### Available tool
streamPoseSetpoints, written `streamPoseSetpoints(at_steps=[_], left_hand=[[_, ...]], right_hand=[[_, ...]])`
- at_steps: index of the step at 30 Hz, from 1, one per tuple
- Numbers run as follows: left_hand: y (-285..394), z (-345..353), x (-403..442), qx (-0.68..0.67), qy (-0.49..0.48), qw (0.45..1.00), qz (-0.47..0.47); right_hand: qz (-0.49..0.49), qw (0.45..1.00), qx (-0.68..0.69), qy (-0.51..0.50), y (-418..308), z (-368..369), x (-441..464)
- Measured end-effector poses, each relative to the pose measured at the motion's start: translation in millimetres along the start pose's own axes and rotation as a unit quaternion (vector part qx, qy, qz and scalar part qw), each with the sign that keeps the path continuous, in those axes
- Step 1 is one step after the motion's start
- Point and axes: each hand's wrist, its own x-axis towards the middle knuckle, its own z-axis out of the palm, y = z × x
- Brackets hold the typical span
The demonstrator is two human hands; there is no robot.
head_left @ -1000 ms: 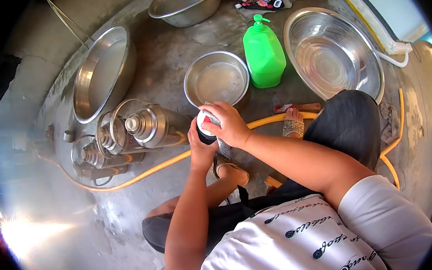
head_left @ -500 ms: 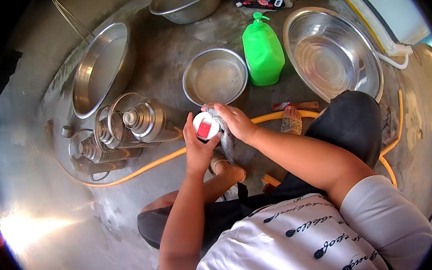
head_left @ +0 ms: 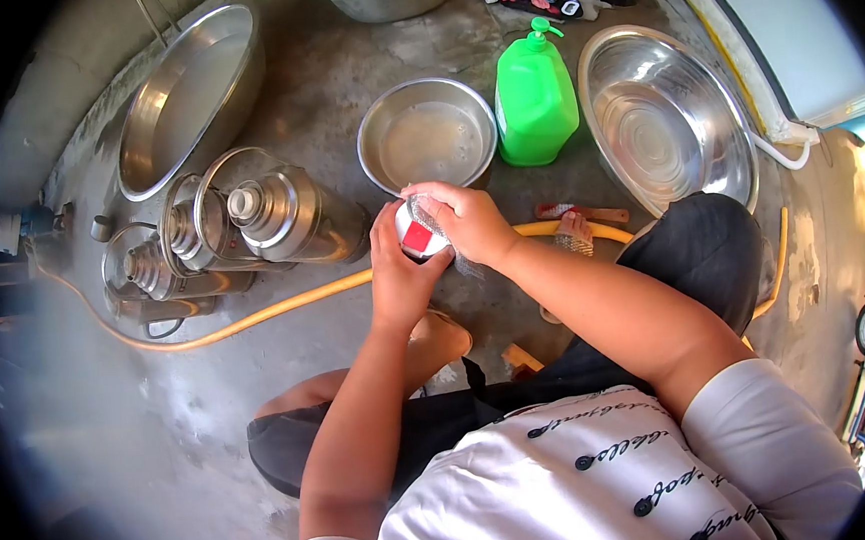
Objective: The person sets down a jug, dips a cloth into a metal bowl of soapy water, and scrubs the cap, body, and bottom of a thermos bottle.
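A small round white object with a red square patch (head_left: pixel 417 235) is held in front of me, above the floor; its exact kind I cannot make out. My left hand (head_left: pixel 398 272) grips it from the left and below, fingers curled round its side. My right hand (head_left: pixel 472 225) is closed on a silvery mesh cloth (head_left: pixel 468 266) and presses it against the object's upper right edge. Part of the cloth hangs below the right palm. Just beyond both hands is a metal basin (head_left: pixel 428 140) holding cloudy water.
Several metal thermos flasks (head_left: pixel 288 215) stand at left, near a yellow hose (head_left: pixel 285 305) crossing the floor. A green pump jug (head_left: pixel 536 102) and a large steel basin (head_left: pixel 659 134) are at right. A red-and-wood brush (head_left: pixel 589 213) lies by my foot. More basins (head_left: pixel 190 96) stand behind.
My right hand has shifted left over the white object, bringing the mesh cloth onto its top edge and covering more of it. The whole view has shifted slightly.
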Motion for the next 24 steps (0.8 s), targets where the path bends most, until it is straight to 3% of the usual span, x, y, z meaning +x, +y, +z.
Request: streamPoseSetpoints(at_steps=[1,2,3,5,6,9,11,13,14,15,17,22,24], left_hand=[[-1,0,-1,0.006,0.003,1.000,0.006],[-1,-1,-1,0.014,0.006,1.000,0.012],[-1,-2,-2,0.014,0.005,1.000,0.009],[0,-6,-1,0.008,0.004,1.000,-0.012],[-1,-7,1,0.013,-0.001,1.000,-0.010],[1,-6,4,0.022,-0.013,1.000,-0.009],[-2,-4,2,0.023,-0.005,1.000,-0.002],[-8,-4,-5,0.024,0.005,1.000,-0.008],[-10,-5,-5,0.028,0.005,1.000,-0.006],[-11,-6,-6,0.032,0.004,0.999,-0.003],[-11,-6,-7,0.036,0.000,0.999,0.000],[-4,1,-5,0.038,-0.013,0.999,0.010],[-6,0,-11,0.041,-0.014,0.999,0.002]], right_hand=[[-0.065,0.997,0.024,0.015,1,1,-4],[-0.110,0.993,-0.052,0.004,2,-2,-12],[-0.107,0.993,-0.051,0.003,3,-1,-12],[-0.098,0.995,0.005,0.005,0,-2,-7],[-0.020,0.998,0.063,0.011,-3,-4,-4],[0.033,0.996,0.081,0.022,9,-9,11],[0.011,0.995,0.103,0.009,6,-4,-1],[-0.118,0.989,-0.043,0.076,4,17,-14],[-0.130,0.988,-0.038,0.080,3,19,-13],[-0.128,0.988,-0.035,0.079,3,16,-10],[-0.005,0.999,-0.022,-0.022,-9,3,5],[-0.066,0.988,-0.125,0.055,-11,12,11],[-0.025,0.995,-0.095,0.013,-8,10,20]])
